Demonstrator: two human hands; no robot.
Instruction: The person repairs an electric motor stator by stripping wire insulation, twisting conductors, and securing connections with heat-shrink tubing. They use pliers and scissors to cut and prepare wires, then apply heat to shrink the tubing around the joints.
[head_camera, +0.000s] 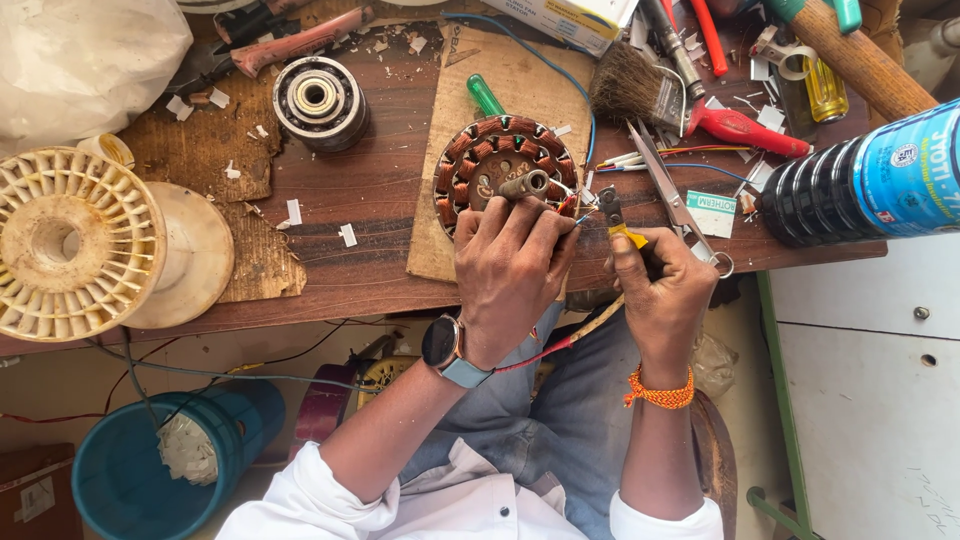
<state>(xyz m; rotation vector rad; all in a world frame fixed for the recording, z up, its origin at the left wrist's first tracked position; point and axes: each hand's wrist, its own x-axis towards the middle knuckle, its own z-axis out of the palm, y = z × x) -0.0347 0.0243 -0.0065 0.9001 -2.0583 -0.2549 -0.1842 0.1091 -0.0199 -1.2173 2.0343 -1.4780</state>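
cluttered with tools and paper scraps, a dark wooden desk (380, 190) fills the upper half of the frame, its near edge running across the middle above a concrete floor. at centre, on a sheet of brown cardboard (470, 80), lies a round motor stator (505, 165) wound with copper coils, thin coloured wire leads (585, 205) trailing from its right side. the left hand (510, 270), a watch at its wrist, has its grip clenched on the stator's near edge and the leads, pinning them. the right hand (660, 290), an orange thread at its wrist, has its grip clenched on small yellow-handled pliers (615, 220), whose tip sits just beside the wire ends. the work looks to be at the stage of trimming or stripping the leads; the next move would seem to call for a steady hold on the stator and a fine, exact bite on one thin wire without nicking its neighbours. at right, a dark bottle (850, 180) with a blue label lies on its side, overhanging the desk; a small white-and-green tag (712, 212) sits near scissors (665, 185). at the top edge lies a white carton (570, 18); at upper left, a white plastic bag (85, 60). a cream fan blower wheel (70, 245) rests at left, a bearing housing (320, 100) beyond it.
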